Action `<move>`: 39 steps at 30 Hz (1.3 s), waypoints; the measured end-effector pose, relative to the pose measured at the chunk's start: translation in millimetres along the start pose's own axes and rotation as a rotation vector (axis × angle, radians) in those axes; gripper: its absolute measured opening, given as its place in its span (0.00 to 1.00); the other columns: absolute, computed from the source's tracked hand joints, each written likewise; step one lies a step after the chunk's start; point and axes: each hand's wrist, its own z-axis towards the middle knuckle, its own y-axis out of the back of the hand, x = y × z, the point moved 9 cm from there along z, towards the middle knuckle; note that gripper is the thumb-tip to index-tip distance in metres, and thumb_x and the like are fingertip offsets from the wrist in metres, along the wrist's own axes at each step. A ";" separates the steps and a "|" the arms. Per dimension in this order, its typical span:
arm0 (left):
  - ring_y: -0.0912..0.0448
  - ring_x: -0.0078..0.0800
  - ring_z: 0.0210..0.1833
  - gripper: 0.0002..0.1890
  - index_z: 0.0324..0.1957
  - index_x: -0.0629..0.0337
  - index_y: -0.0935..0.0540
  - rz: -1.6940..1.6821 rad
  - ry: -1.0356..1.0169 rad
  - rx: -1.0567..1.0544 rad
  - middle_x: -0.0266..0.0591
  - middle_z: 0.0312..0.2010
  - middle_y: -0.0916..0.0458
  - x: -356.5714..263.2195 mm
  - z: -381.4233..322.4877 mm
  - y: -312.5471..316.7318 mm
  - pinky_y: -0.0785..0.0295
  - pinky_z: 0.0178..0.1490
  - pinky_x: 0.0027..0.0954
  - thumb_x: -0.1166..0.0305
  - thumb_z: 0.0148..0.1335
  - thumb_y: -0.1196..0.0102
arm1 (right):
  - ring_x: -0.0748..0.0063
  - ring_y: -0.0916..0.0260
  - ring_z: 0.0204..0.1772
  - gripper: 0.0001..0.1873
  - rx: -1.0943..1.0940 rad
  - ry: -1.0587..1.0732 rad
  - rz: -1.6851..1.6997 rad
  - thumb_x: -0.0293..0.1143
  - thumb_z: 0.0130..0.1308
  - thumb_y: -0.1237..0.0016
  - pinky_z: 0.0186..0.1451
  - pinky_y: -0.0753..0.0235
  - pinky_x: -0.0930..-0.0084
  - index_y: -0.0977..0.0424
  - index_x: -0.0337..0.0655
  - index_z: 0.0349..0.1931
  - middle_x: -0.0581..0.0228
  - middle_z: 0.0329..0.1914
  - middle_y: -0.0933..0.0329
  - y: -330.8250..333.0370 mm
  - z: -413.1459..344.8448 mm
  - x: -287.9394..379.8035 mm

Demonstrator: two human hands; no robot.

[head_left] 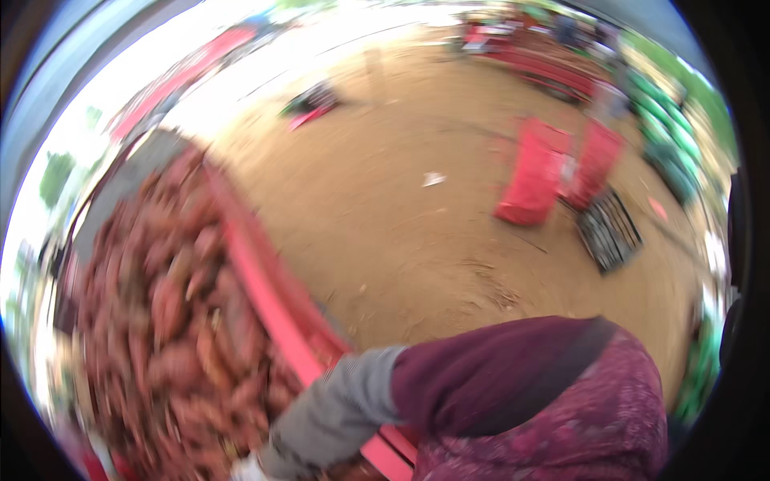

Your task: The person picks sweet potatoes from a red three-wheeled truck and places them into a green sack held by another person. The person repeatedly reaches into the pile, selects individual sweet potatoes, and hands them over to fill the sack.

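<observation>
My right arm, in a maroon sleeve with a grey sleeve cover, reaches across the red side wall [271, 294] of a truck or trailer bed. At the bottom edge, my right hand [248, 469] shows only as a bit of white glove beside a heap of reddish sweet potatoes [174, 318]. Its fingers are cut off by the frame, so whether it holds anything cannot be told. My left hand is out of view. Motion blur softens the roots, which fill the bed up to the wall.
On the dirt ground [385, 240] stand two red sacks [535, 171] with a dark slatted plastic crate [609, 230] beside them. Filled green sacks [665, 123] lie at the far right. Another red vehicle bed [547, 63] holds a reddish load. A small dark pile [316, 99] sits farther off.
</observation>
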 end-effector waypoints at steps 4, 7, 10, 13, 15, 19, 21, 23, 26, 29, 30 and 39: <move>0.27 0.42 0.67 0.40 0.71 0.56 0.29 -0.224 -0.122 -0.192 0.43 0.66 0.25 -42.7 -65.0 89.2 0.35 0.76 0.45 0.41 0.66 0.44 | 0.42 0.16 0.44 0.31 0.018 -0.117 0.285 0.61 0.57 0.43 0.45 0.19 0.50 0.18 0.37 0.37 0.42 0.36 0.17 0.1 8.7 5.7; 0.26 0.42 0.67 0.39 0.71 0.56 0.29 -0.441 -0.248 -0.196 0.43 0.66 0.24 -57.5 -106.9 115.3 0.34 0.75 0.45 0.41 0.66 0.44 | 0.42 0.19 0.52 0.42 0.071 0.027 0.250 0.68 0.58 0.42 0.53 0.21 0.52 0.21 0.35 0.55 0.40 0.47 0.18 -0.4 12.9 21.1; 0.25 0.42 0.66 0.39 0.71 0.57 0.29 -0.536 -0.400 -0.093 0.43 0.65 0.23 -87.7 -138.8 111.5 0.34 0.75 0.45 0.41 0.66 0.44 | 0.40 0.20 0.56 0.45 0.103 0.172 0.189 0.64 0.56 0.37 0.58 0.22 0.54 0.25 0.34 0.63 0.39 0.52 0.19 -15.1 18.7 50.8; 0.27 0.42 0.69 0.40 0.72 0.54 0.30 -0.534 -0.405 0.025 0.42 0.67 0.24 -125.7 -177.8 100.1 0.35 0.76 0.46 0.43 0.64 0.41 | 0.41 0.23 0.62 0.51 0.140 0.180 0.198 0.71 0.55 0.42 0.66 0.26 0.55 0.27 0.32 0.65 0.37 0.58 0.22 -42.0 20.1 86.8; 0.32 0.42 0.73 0.46 0.74 0.53 0.34 -0.473 -0.406 -0.156 0.41 0.71 0.28 -149.7 -224.2 116.8 0.39 0.80 0.48 0.45 0.58 0.34 | 0.41 0.25 0.65 0.52 0.186 0.254 0.233 0.70 0.54 0.40 0.68 0.26 0.56 0.29 0.32 0.67 0.37 0.62 0.24 -67.2 19.0 124.5; 0.33 0.43 0.75 0.48 0.76 0.52 0.35 -0.429 -0.467 -0.293 0.40 0.73 0.31 -158.7 -273.6 120.9 0.42 0.81 0.50 0.47 0.55 0.31 | 0.41 0.27 0.67 0.52 0.184 0.436 0.362 0.66 0.54 0.37 0.69 0.27 0.55 0.31 0.32 0.69 0.38 0.65 0.26 -68.4 3.4 164.1; 0.32 0.44 0.74 0.46 0.75 0.53 0.36 -0.424 -0.563 -0.252 0.41 0.73 0.31 -168.8 -292.8 117.2 0.42 0.81 0.49 0.47 0.58 0.33 | 0.41 0.28 0.69 0.52 0.174 0.522 0.386 0.61 0.54 0.34 0.70 0.28 0.54 0.33 0.31 0.71 0.39 0.67 0.28 -64.2 -6.8 178.6; 0.32 0.43 0.74 0.46 0.75 0.54 0.36 -0.304 -0.643 -0.412 0.41 0.73 0.31 -177.2 -315.2 124.6 0.42 0.81 0.49 0.47 0.59 0.34 | 0.41 0.29 0.70 0.51 0.173 0.601 0.422 0.57 0.55 0.33 0.71 0.28 0.54 0.35 0.32 0.72 0.39 0.68 0.29 -61.7 -18.5 193.7; 0.32 0.43 0.74 0.45 0.75 0.55 0.35 -0.299 -0.681 -0.415 0.42 0.72 0.30 -184.0 -347.9 106.5 0.42 0.81 0.48 0.47 0.60 0.35 | 0.42 0.28 0.69 0.49 0.213 0.644 0.522 0.51 0.56 0.31 0.71 0.28 0.55 0.36 0.31 0.72 0.38 0.67 0.28 -63.0 -35.0 210.6; 0.32 0.43 0.74 0.44 0.75 0.54 0.35 -0.304 -0.691 -0.470 0.41 0.71 0.29 -180.1 -371.3 86.7 0.42 0.81 0.48 0.52 0.59 0.33 | 0.43 0.27 0.68 0.48 0.327 0.540 0.589 0.49 0.56 0.32 0.72 0.28 0.56 0.36 0.29 0.72 0.38 0.66 0.27 -74.1 -43.6 211.4; 0.32 0.43 0.74 0.45 0.75 0.54 0.35 -0.314 -0.703 -0.453 0.41 0.71 0.29 -180.1 -374.8 79.6 0.42 0.81 0.48 0.53 0.59 0.33 | 0.44 0.27 0.69 0.48 0.351 0.546 0.600 0.48 0.57 0.32 0.73 0.30 0.56 0.37 0.28 0.72 0.37 0.65 0.26 -75.2 -45.9 213.3; 0.29 0.42 0.72 0.44 0.74 0.54 0.34 -0.243 -0.692 -0.491 0.40 0.71 0.28 -169.2 -376.2 81.2 0.36 0.77 0.49 0.45 0.60 0.37 | 0.43 0.31 0.72 0.53 0.415 0.598 0.484 0.56 0.57 0.34 0.74 0.32 0.57 0.39 0.29 0.74 0.37 0.68 0.29 -80.6 -53.7 220.0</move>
